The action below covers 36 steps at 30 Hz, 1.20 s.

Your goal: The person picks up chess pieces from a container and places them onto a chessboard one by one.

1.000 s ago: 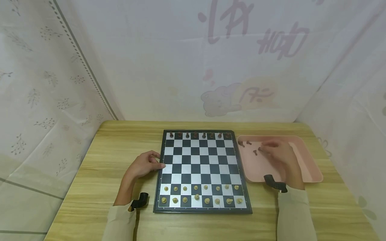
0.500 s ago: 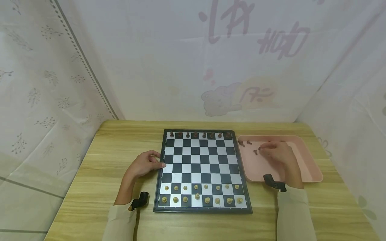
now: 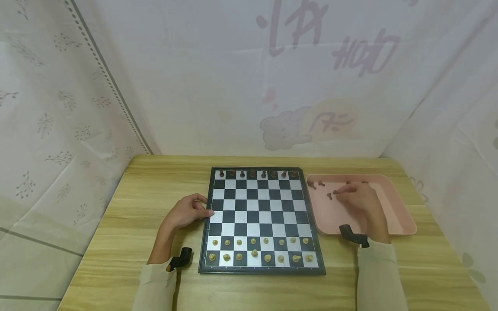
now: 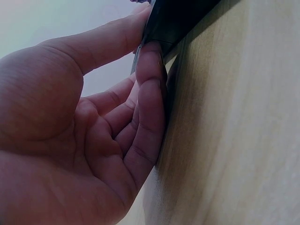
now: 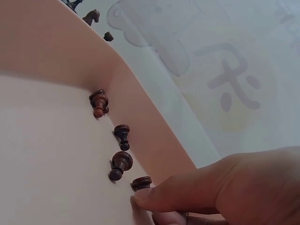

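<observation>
wooden table (image 3: 116, 224) | pale printed curtain walls (image 3: 194, 86) | soft even light

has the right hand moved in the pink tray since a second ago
Yes, slightly. The right hand has slid a little toward the near rim of the pink tray; its fingertips remain at a dark pawn.

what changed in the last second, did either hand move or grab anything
Hardly anything. The right hand drew slightly nearer inside the pink tray, its fingers touching a dark pawn; whether they grip it is unclear. The left hand stayed on the chessboard edge, and the pieces are unmoved.
</observation>
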{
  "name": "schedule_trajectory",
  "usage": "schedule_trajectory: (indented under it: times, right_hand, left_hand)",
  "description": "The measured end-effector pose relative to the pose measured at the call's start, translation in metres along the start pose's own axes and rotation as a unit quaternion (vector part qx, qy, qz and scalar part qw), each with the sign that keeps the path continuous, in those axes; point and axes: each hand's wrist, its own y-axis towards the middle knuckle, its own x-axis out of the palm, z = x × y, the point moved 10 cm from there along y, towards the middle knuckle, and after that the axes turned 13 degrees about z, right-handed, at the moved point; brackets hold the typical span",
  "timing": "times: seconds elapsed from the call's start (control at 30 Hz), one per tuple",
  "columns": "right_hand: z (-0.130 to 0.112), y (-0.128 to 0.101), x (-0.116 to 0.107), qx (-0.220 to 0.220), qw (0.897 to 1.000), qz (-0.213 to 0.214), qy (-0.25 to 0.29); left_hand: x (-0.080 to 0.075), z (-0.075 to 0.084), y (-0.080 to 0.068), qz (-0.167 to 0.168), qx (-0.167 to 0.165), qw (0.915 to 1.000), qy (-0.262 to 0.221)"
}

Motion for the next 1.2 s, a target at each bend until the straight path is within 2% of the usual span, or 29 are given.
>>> schedule_trajectory:
  times: [0.53,0.77,1.0,1.2]
  right_hand:
    - [0.008,0.001,0.002,0.016,1.000,0.001,-0.005]
    - [0.006,0.000,-0.004,0.021,1.000,0.017,0.010]
    - [-0.003,-0.001,-0.009,0.001,1.000,0.018,0.007]
    - [-0.014,-0.005,-0.007,-0.031,0.999,-0.009,0.006]
  left_hand:
    - [0.000,0.000,0.000,0.000,0.001,1.0000,0.003]
    - [0.000,0.001,0.000,0.000,0.001,1.0000,-0.001]
    - [0.000,-0.001,0.001,0.000,-0.001,1.0000,0.001]
    - [0.000,-0.001,0.002,0.000,0.002,1.0000,0.001]
